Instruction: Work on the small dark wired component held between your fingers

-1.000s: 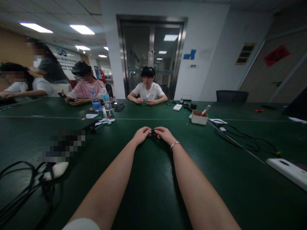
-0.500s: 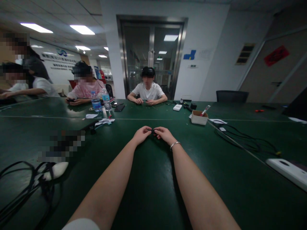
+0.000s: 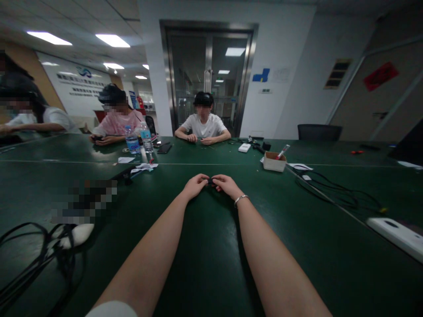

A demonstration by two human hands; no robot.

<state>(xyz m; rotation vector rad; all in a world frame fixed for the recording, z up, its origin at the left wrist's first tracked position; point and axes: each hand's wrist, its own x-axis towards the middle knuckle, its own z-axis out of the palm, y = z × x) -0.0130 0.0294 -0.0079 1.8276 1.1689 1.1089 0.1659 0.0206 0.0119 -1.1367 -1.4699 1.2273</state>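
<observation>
Both arms reach forward over the dark green table (image 3: 211,246). My left hand (image 3: 195,186) and my right hand (image 3: 227,186) meet at the middle, fingers closed on a small black object (image 3: 210,181) between them. Its kind is too small to make out, and fingertips cover its two ends. A silver bracelet (image 3: 241,200) circles my right wrist.
A small cardboard box (image 3: 274,164) with a tube in it stands right, near black cables (image 3: 337,189) and a white device (image 3: 398,237). Left are water bottles (image 3: 132,143), papers (image 3: 144,167), and a white mouse (image 3: 77,234) among cables. A person (image 3: 203,125) sits opposite; others sit left.
My hands and the small black object stay in place. At the far left, the standing person has shifted further left and lower.
</observation>
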